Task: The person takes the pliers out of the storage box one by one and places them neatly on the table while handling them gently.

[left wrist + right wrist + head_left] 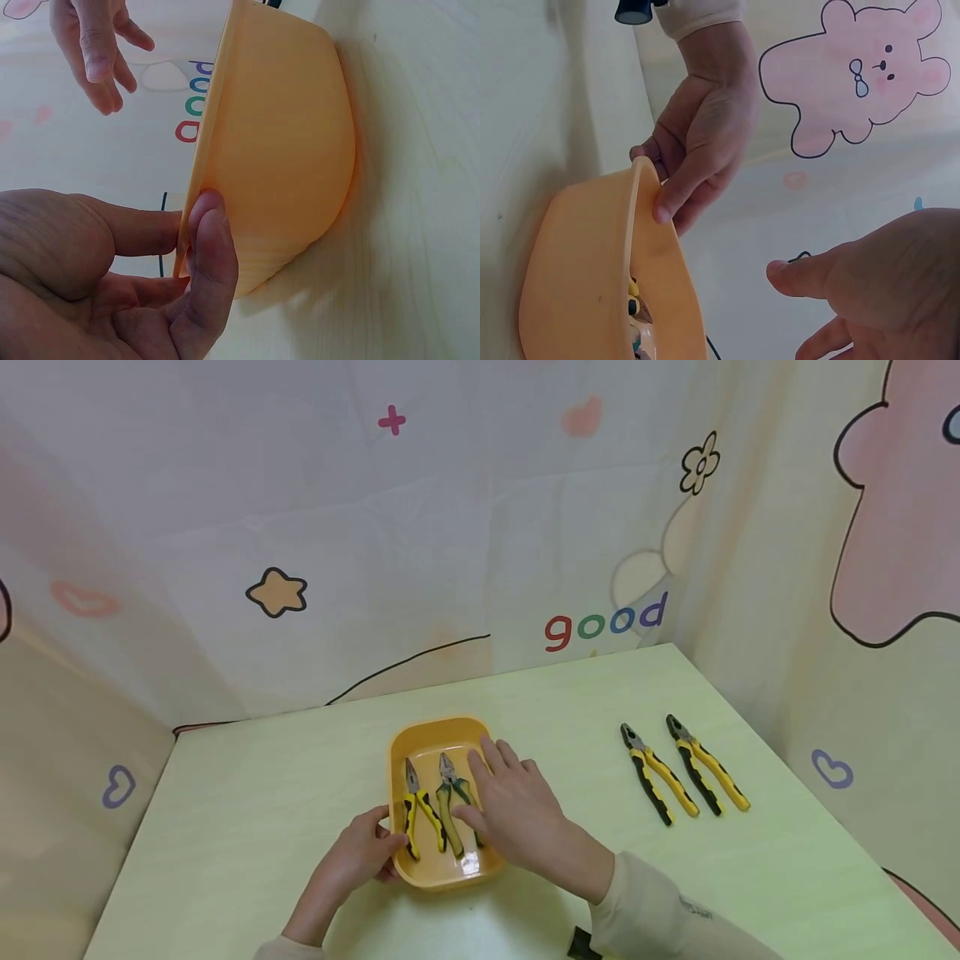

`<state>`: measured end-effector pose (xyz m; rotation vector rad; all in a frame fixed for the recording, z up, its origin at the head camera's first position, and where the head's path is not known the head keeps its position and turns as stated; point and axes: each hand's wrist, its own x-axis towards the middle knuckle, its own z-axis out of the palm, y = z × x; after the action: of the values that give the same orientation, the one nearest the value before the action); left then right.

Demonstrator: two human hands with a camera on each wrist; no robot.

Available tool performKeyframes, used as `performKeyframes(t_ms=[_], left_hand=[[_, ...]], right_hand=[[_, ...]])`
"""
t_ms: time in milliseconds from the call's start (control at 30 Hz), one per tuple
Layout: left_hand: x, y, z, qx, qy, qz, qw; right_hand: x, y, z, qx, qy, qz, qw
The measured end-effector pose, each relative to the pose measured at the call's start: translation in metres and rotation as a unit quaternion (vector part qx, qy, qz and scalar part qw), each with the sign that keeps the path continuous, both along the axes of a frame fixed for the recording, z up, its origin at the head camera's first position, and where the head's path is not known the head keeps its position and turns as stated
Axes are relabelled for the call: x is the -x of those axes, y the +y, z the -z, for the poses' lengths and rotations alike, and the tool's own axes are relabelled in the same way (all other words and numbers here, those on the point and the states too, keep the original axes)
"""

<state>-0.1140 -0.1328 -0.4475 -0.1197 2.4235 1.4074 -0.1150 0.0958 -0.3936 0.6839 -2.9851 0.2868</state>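
Observation:
A yellow plastic basin [431, 727] stands on the table, two pairs of pliers lying inside. On its left side are slim needle-nose pliers [413, 782] with yellow and black handles. Beside them lie pliers [447, 770] with green and yellowish handles, partly covered by the right hand in the head view. My left hand [365, 850] pinches the basin's near left rim between thumb and fingers, as the left wrist view of the basin [277, 135] shows. Held over the right side is my right hand [521, 806], its fingers [810, 277] extended and nothing in them.
To the right on the table lie two combination pliers, one [637, 752] left of the other [685, 746], both with yellow and black handles. A patterned curtain [360, 552] hangs behind the table [262, 793]. A small black object [582, 943] shows by the right sleeve.

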Motion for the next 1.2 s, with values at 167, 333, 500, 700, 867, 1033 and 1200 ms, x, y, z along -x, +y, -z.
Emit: performKeyframes(t_ms=[167,333,500,700,867,1033,1200], left_hand=[[0.000,0.000,0.001,0.000,0.003,-0.001,1.0000],[0.000,0.000,0.001,-0.003,0.002,-0.001,1.0000],[-0.001,0.000,0.001,-0.006,0.003,-0.001,1.0000],[-0.001,-0.001,0.000,-0.008,0.004,-0.001,1.0000],[-0.001,-0.001,0.000,-0.006,0.001,-0.002,1.0000],[0.000,0.000,-0.001,-0.002,-0.004,-0.001,1.0000],[0.000,-0.001,0.000,-0.002,-0.004,-0.001,1.0000]], right_hand=[[0.000,-0.004,0.004,-0.011,0.015,-0.006,1.000],[-0.001,-0.007,0.008,-0.012,0.028,-0.011,0.999],[0.001,-0.009,0.014,0.005,0.016,-0.014,1.000],[0.004,-0.013,0.025,0.006,0.017,-0.029,0.999],[0.006,-0.017,0.034,0.007,-0.010,-0.022,1.000],[0.007,-0.022,0.039,0.001,-0.017,-0.011,1.000],[0.008,-0.025,0.044,-0.010,-0.009,-0.009,1.000]])
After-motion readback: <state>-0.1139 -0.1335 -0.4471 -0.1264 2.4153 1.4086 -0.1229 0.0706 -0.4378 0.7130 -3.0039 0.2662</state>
